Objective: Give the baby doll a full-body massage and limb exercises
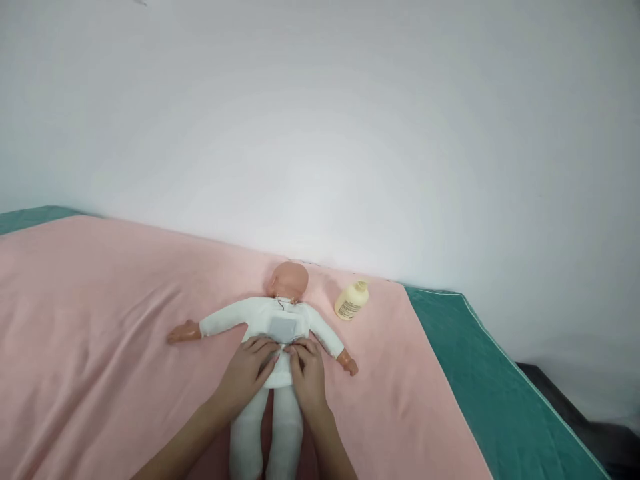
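A baby doll point(283, 310) with a bald head and a white cloth body lies stretched out on a pink sheet, arms spread. It appears to be face down, since no face shows. On its upper torso is a grey rectangular panel point(283, 329). Just below that panel, my left hand point(251, 365) pinches the white cloth at the doll's waist with thumb and fingers. My right hand point(306, 370) grips the same cloth close beside it, the fingertips of both hands nearly meeting. The exact edge they hold is partly hidden by the fingers.
A pale yellow bottle point(351, 301) leans on the pink sheet point(400, 387), right of the doll's head. A green cover point(480, 360) shows along the right side and far left. The white wall point(320, 133) rises behind. Something dark point(575, 413) lies beyond the right edge.
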The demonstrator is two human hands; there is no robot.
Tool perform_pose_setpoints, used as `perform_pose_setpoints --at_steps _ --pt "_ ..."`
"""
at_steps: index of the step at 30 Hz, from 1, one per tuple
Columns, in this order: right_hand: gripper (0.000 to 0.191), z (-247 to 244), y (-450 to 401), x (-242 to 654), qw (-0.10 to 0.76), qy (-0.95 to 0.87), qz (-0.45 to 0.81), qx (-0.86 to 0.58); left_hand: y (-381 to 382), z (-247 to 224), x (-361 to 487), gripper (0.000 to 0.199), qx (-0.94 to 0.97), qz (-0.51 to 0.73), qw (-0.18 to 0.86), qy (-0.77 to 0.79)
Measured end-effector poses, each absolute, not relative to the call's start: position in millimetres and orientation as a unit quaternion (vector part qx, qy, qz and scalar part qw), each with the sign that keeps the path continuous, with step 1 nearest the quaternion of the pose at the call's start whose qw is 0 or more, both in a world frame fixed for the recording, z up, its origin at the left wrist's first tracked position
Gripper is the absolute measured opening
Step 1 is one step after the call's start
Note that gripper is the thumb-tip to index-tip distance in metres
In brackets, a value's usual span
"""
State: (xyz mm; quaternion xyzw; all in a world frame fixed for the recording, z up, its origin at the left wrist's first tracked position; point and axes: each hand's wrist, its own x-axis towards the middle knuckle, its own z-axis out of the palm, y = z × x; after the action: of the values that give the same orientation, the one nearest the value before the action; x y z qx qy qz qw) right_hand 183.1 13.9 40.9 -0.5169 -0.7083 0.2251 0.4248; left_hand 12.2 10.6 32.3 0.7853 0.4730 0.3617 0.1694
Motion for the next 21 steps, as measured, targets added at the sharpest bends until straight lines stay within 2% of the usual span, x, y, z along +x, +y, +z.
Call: perform_pose_setpoints --at_steps 4,7,11,21 --pt "0.029 52.6 23.3 182.7 0.456 -0.695 0.223 -0.509 18.5 43.5 9.9 0.030 0.759 0.396 0.177 0.486" --pt "0.030 59.8 40.3 179.0 0.458 -0.700 0.189 -0.514 33.0 52.9 12.9 0.031 0.750 0.412 0.109 0.506" --pt "0.026 61.4 65.5 170.0 0.437 -0.719 0.163 -0.515 55.5 57.9 20.2 0.032 0.771 0.360 0.029 0.525" --pt "0.026 38.7 78.8 163.8 0.394 -0.741 0.122 -0.530 66.4 37.2 23.0 0.029 0.787 0.321 0.017 0.526"
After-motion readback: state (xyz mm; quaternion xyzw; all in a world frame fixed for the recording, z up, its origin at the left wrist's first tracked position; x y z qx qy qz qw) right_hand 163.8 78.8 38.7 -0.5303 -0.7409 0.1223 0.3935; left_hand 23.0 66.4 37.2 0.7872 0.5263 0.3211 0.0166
